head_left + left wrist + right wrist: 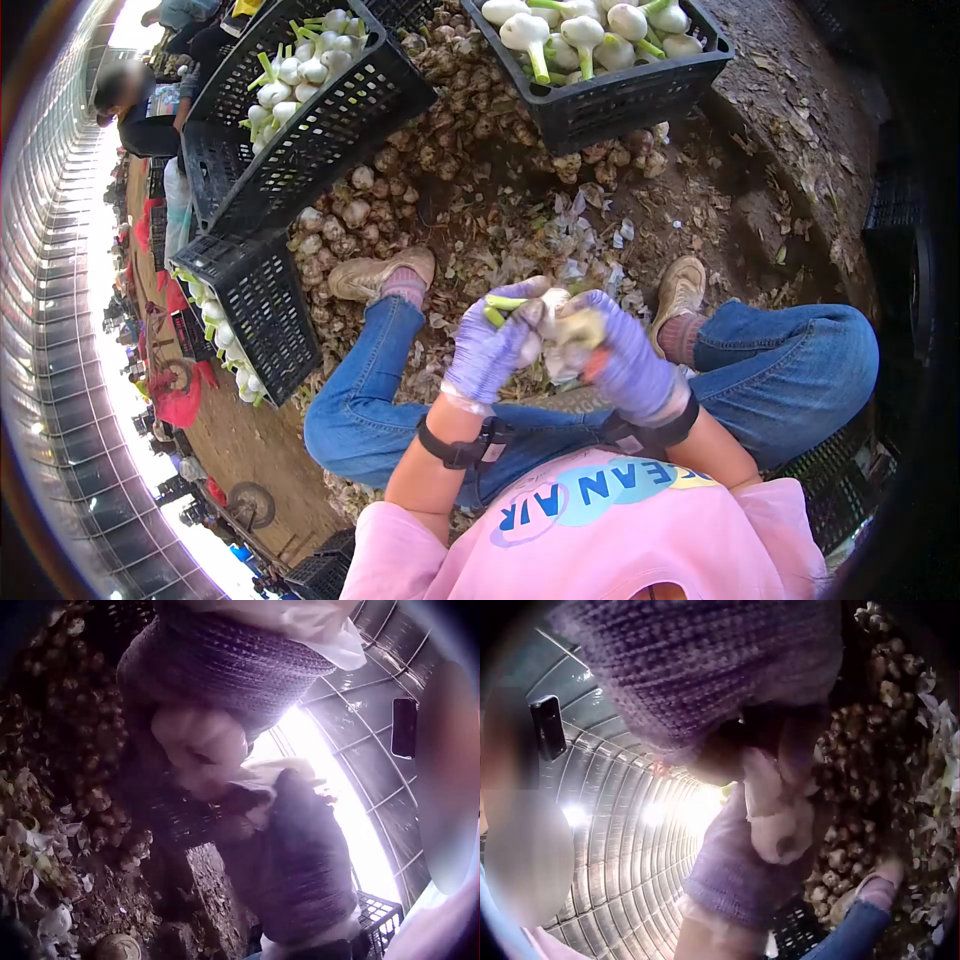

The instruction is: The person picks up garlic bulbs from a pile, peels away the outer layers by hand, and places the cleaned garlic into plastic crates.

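Both hands wear purple knitted gloves and meet in front of the lap. My left hand [482, 345] grips garlic with green stems [506, 301] poking out past the thumb; a white garlic bulb [530, 348] shows under its fingers. Curled against the garlic from the other side is my right hand [635, 360], its fingers pinching at the bulb where pale, yellowish material shows. In the right wrist view a whitish garlic bulb [781, 834] sits between the two hands, papery skin on it. The left wrist view is dim, and the right fingertips are partly hidden there.
Black crates of trimmed white garlic stand ahead, one at the upper left [300, 120] and one at the upper right [625, 105]. Another crate [262, 310] tilts at the left. Unpeeled garlic [355, 215] and loose skins [575, 235] cover the ground between the shoes.
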### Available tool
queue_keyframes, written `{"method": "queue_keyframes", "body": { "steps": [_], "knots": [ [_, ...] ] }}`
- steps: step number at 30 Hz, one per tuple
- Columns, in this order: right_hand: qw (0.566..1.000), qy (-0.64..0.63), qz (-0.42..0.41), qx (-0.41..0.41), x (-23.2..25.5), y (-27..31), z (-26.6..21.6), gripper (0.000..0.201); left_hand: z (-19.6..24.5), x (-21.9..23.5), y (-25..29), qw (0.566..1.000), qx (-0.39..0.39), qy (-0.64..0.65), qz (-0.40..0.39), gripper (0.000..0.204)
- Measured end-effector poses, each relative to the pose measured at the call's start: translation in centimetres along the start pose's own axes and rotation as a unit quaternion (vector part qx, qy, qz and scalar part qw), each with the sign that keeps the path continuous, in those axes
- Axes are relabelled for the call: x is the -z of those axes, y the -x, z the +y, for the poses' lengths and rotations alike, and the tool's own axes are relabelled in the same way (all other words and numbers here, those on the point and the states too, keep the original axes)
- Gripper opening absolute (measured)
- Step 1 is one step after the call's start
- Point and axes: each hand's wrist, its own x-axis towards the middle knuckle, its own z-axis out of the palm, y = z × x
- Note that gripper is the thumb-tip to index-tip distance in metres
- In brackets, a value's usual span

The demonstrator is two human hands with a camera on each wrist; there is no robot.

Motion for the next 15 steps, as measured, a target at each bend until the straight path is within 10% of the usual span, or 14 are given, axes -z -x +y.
{"method": "queue_keyframes", "body": {
  "steps": [1,3,5,7,10,15],
  "knots": [
    [1.000,-0.001,0.001,0.001,0.4,-0.1,-0.5,0.038,0.4,0.2,0.2,1.000,0.000,-0.001,-0.001,0.048],
    [0.877,-0.466,0.082,-0.086,2.2,-0.5,-1.3,0.046,1.1,0.2,0.8,0.993,-0.005,0.117,-0.010,0.050],
    [0.851,-0.480,0.211,0.039,4.2,-1.7,-2.6,0.050,0.4,1.2,0.8,0.978,-0.085,0.189,-0.010,0.052],
    [0.870,-0.370,0.318,0.074,5.1,-1.8,-3.7,0.061,0.8,1.2,0.9,0.968,-0.087,0.235,0.011,0.055],
    [0.984,-0.062,0.163,-0.046,5.7,-0.8,-0.7,0.055,1.1,1.6,0.8,0.978,-0.090,0.187,0.001,0.059],
    [0.985,0.163,0.040,0.045,1.6,-0.3,-1.8,0.047,3.5,2.0,1.2,0.990,-0.003,0.085,-0.109,0.064]
  ]
}}
